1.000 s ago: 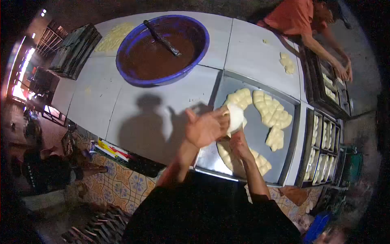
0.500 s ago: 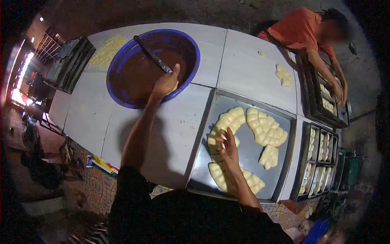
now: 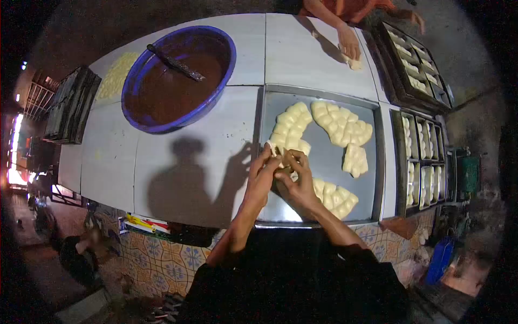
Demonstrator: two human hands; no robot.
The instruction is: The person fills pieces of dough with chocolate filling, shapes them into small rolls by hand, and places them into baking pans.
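Observation:
My left hand and my right hand meet over the left part of a metal tray. Between their fingers they pinch a small pale piece of dough with something brown at it; fingers hide most of it. Clusters of dough balls lie in the tray, one just beyond my hands and another by my right wrist. Left of the tray is a blue basin of brown paste. A dark, paste-coated stick rests in it against the far rim.
A co-worker's hand touches a dough piece at the table's far right. Dough-filled tins stand along the right edge, with more behind. Dark stacked tins and many small dough pieces are at the left.
My left hand has let go of the stick and moved from the basin to my right hand over the tray. My fingers now close on dough. The co-worker reaches from the tins to the table.

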